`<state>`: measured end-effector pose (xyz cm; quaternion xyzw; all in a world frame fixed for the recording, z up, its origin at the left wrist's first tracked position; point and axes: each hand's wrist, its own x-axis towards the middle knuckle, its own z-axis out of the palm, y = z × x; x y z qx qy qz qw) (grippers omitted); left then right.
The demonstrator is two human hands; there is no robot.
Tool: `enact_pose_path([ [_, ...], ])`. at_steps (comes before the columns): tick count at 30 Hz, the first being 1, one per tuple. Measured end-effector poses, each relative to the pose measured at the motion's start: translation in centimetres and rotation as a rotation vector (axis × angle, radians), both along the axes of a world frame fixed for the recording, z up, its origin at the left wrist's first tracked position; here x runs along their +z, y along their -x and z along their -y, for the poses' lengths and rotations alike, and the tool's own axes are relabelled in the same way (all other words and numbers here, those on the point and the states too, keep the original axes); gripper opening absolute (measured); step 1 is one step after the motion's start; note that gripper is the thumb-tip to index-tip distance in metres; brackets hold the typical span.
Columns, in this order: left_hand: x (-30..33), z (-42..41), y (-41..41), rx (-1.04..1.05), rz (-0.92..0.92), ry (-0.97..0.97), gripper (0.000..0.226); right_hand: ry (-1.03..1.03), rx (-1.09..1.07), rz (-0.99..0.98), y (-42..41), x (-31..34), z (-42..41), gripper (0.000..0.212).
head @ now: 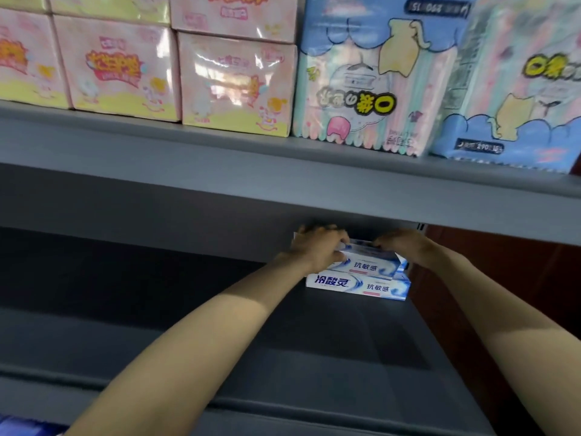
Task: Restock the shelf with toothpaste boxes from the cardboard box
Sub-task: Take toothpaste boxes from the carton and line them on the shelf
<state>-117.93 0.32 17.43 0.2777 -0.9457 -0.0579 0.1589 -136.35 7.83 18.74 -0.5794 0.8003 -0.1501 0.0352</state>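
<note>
Left hand: the left hand (319, 248) is reached deep under the upper shelf; its fingers are curled over the left end of the top white-and-blue cardboard toothpaste box (369, 262), which is gripped there.
Right hand: the right hand (401, 247) is laid on the right end of the same box, fingers bent down over its far edge; how tightly it is clasped cannot be told, as the fingertips are hidden in shadow.
Held box: it is held lengthwise between the two hands, slightly tilted, resting on the stack beneath.
Stack under the grip: directly below the held box a second white-and-blue toothpaste box (358, 286) is laid flat with its printed face toward the camera; whether further boxes are hidden behind cannot be told.
Lower shelf: the dark grey metal shelf (220, 325) bears the stack at its far right corner; the stack is set just beside the reddish-brown side panel (503, 278) to the right of the grip.
Upper shelf: above the grip, the grey shelf board (188, 171) is loaded with goods.
Contents, above left of the grip: pink-and-yellow plastic-wrapped square packs (235, 84) are stacked in two layers.
Contents, above right of the grip: pale blue soft packs printed with yellow cats (377, 77) are stood upright, touching one another.
Cardboard box: not seen in this view.
</note>
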Motion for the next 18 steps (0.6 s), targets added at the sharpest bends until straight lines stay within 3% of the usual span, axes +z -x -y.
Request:
enact_pose_path([
  [2,-0.3,0.4,1.4,-0.009,-0.012,0.019,0.038,0.016,0.078,0.081,0.1,0.3,-0.3,0.02],
  [5,-1.2,0.8,3.0,-0.037,-0.057,0.012,0.041,-0.164,0.117,0.132,0.5,0.3,-1.2,0.016],
  [7,-1.8,0.6,3.4,-0.032,-0.081,0.022,0.042,-0.151,0.072,0.039,0.7,-0.4,-1.3,0.041],
  [9,-2.2,0.6,3.5,-0.006,-0.095,0.055,0.044,-0.062,0.052,-0.052,0.4,-1.0,-1.2,0.052],
  [14,-2.1,0.7,2.8,0.026,-0.014,0.126,0.05,-0.014,-0.028,-0.237,-1.0,-2.3,-0.7,0.051],
  [18,-1.5,0.5,1.1,0.072,0.024,0.162,0.046,-0.062,-0.086,-0.269,-1.8,-2.6,-0.6,0.05],
])
